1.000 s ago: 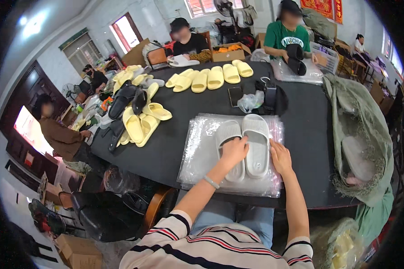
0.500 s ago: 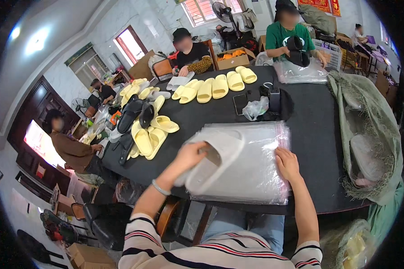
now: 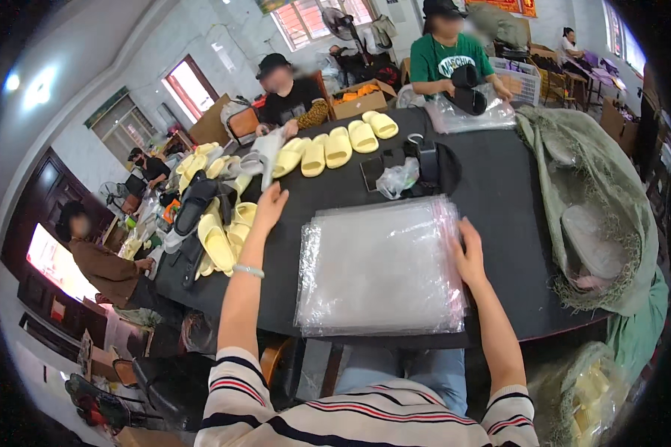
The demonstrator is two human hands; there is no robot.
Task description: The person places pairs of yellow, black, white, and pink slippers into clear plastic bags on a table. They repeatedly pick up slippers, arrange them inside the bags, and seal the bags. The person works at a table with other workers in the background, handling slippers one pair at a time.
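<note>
My left hand [image 3: 271,208] reaches out over the table to the left of the bags, fingers stretched, with nothing in it. Just beyond its fingertips are grey slippers [image 3: 265,158], smeared by motion and close to a co-worker's hands; whether that person grips them I cannot tell. A flat stack of clear plastic bags [image 3: 376,268] lies in front of me. At the stack's right edge rests my right hand [image 3: 470,253], its thumb and fingers apart. Yellow slippers [image 3: 338,147] stand in a row farther back.
Yellow and black slippers [image 3: 194,205] are heaped at the left. Behind the bags lie a small plastic bag [image 3: 397,179] and a black cap [image 3: 447,170]. A green mesh sack [image 3: 611,164] with grey slippers sits at the right edge. Across the table, a person in green [image 3: 455,63] handles black slippers.
My left hand has let go of the grey slipper it held above the bags and has moved forward and left. My right hand stays by the stack's right edge. The view has shifted slightly.
</note>
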